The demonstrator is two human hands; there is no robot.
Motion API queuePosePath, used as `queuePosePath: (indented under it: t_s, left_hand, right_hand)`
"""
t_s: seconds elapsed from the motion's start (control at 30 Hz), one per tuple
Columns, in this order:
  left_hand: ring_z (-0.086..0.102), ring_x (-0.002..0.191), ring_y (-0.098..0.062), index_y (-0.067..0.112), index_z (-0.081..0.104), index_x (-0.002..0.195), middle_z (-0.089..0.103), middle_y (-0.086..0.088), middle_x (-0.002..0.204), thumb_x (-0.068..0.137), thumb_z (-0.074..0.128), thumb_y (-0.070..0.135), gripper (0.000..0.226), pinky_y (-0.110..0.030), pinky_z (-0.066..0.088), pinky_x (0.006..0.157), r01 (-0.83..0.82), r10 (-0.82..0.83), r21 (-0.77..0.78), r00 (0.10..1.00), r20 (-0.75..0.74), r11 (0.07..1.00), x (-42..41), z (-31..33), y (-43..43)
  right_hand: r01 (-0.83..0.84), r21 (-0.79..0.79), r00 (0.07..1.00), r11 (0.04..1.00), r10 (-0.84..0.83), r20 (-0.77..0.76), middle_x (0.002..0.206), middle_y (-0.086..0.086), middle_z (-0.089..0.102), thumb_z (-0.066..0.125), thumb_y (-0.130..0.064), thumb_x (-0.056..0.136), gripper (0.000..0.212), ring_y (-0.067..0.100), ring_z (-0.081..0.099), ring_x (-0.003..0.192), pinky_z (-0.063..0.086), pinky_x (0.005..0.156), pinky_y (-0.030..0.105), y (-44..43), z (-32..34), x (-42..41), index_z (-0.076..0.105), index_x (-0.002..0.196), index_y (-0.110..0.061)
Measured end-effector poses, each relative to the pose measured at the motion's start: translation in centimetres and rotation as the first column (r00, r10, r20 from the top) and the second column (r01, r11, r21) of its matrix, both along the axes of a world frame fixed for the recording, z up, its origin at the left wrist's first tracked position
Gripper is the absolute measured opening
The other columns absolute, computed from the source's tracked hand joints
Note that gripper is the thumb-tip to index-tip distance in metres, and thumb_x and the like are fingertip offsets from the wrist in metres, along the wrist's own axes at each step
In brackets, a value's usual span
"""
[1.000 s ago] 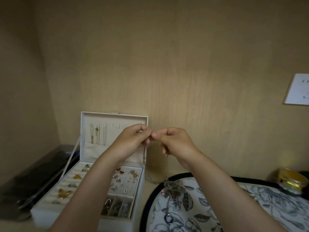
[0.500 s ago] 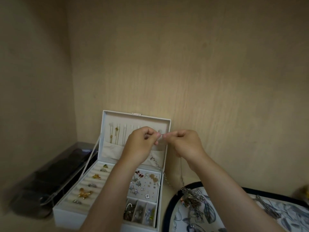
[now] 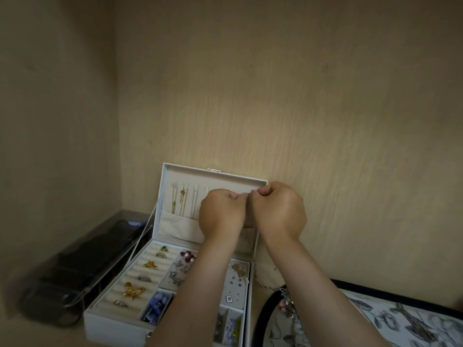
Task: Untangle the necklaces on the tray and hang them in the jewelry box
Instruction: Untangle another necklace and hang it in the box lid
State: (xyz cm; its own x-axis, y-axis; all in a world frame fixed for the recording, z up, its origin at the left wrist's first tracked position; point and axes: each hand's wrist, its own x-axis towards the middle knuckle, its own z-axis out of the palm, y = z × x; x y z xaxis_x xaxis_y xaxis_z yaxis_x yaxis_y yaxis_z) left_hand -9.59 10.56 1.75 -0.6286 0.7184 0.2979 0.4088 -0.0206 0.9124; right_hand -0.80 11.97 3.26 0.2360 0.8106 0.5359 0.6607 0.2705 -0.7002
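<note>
The thin silver chain necklace (image 3: 253,261) vanishes behind the right hand (image 3: 279,211). That hand and the left hand (image 3: 221,212) turn their curled fingertips away, hiding their hold. The bottom edge cuts off the white jewelry box (image 3: 100,319) and the flowered dark-rimmed tray (image 3: 370,311). At lower left, a dark clear-lidded case (image 3: 82,261) is blurred.

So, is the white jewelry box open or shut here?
Open: the white jewelry box has its lid standing upright, thin gold chains hanging inside it, and the ring rows below uncovered.
</note>
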Motion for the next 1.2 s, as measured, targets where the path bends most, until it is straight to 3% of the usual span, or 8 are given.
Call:
queuePosePath:
  t_s: [0.27,0.4,0.6,0.77,0.83,0.97,1.1,1.2]
  left_hand:
    - [0.064,0.062,-0.016,0.018,0.073,0.072,0.069,0.003,0.066,0.088,0.061,0.054,0.041,-0.023,0.033,0.049,-0.024,-0.011,-0.238,0.989,-0.145,0.971,-0.6,1.0,0.1]
    - [0.056,0.044,-0.011,0.016,0.068,0.074,0.064,0.001,0.053,0.088,0.06,0.059,0.045,-0.022,0.033,0.048,0.082,-0.115,-0.381,0.991,-0.064,0.921,-1.2,1.5,0.0]
    - [0.055,0.043,-0.011,0.021,0.069,0.062,0.059,0.006,0.045,0.087,0.062,0.051,0.04,-0.022,0.037,0.051,0.132,-0.18,-0.365,0.979,-0.1,0.921,-1.5,1.5,-0.7]
    - [0.063,0.064,-0.014,0.022,0.073,0.072,0.071,0.008,0.066,0.089,0.066,0.03,0.02,-0.037,0.057,0.078,0.37,-0.368,-0.161,0.929,0.043,0.915,-1.5,-1.2,-1.2]
    - [0.062,0.064,-0.007,0.022,0.075,0.079,0.071,0.011,0.067,0.09,0.066,0.023,0.014,-0.033,0.054,0.076,0.422,-0.417,-0.103,0.906,0.067,0.901,-1.5,-1.9,-1.7]
    - [0.066,0.08,-0.003,0.025,0.075,0.093,0.074,0.011,0.087,0.088,0.069,0.022,0.009,-0.026,0.053,0.081,0.439,-0.442,-0.124,0.897,0.003,0.89,-1.5,-2.7,-2.8]
    - [0.064,0.092,0.001,0.026,0.073,0.108,0.071,0.012,0.103,0.092,0.065,0.025,0.018,-0.013,0.047,0.077,0.432,-0.459,-0.192,0.878,-0.134,0.881,-1.0,-3.7,-3.7]
    - [0.06,0.094,0.0,0.029,0.067,0.116,0.067,0.014,0.106,0.094,0.062,0.027,0.022,-0.016,0.048,0.079,0.367,-0.432,-0.241,0.834,-0.343,0.899,-0.7,-4.4,-4.3]
  right_hand:
    - [0.062,0.06,0.949,0.996,-0.078,0.306,0.087,-0.002,0.072,0.061,-0.036,0.094,0.019,0.019,0.066,0.076,0.039,0.057,0.024,-0.5,0.6,0.1,0.072,0.088,-0.021]
    - [0.09,0.016,0.919,0.996,-0.089,0.385,0.086,0.0,0.071,0.06,-0.039,0.094,0.021,0.022,0.066,0.076,0.038,0.058,0.024,-0.7,0.8,0.4,0.073,0.089,-0.023]
    - [-0.022,0.056,0.882,0.998,-0.007,0.471,0.087,-0.002,0.07,0.056,-0.035,0.097,0.02,0.019,0.065,0.076,0.042,0.057,0.026,-0.7,-0.8,1.0,0.07,0.094,-0.021]
    - [-0.296,0.027,0.954,0.955,0.294,0.058,0.079,-0.009,0.067,0.072,-0.021,0.088,0.009,0.007,0.063,0.072,0.05,0.06,0.02,-1.5,-3.8,2.6,0.064,0.086,-0.022]
    - [-0.392,-0.053,0.913,0.919,0.381,-0.15,0.076,-0.003,0.065,0.077,-0.017,0.085,0.016,0.008,0.061,0.066,0.046,0.056,0.013,-1.6,-4.8,3.1,0.062,0.085,-0.02]
    - [-0.588,-0.282,0.79,0.758,0.462,-0.404,0.078,0.011,0.068,0.075,0.0,0.083,0.028,0.018,0.063,0.059,0.053,0.058,0.029,-1.3,-5.8,5.1,0.057,0.1,-0.013]
    - [-0.568,-0.451,0.813,0.689,0.556,-0.174,0.088,0.003,0.072,0.076,-0.007,0.084,0.031,0.013,0.068,0.079,0.056,0.074,0.025,-0.6,-6.5,7.7,0.06,0.108,-0.017]
    - [-0.501,-0.571,0.757,0.651,0.649,0.077,0.104,-0.007,0.072,0.081,-0.022,0.079,0.032,0.005,0.066,0.092,0.055,0.092,0.029,-0.5,-6.9,9.4,0.069,0.109,-0.022]
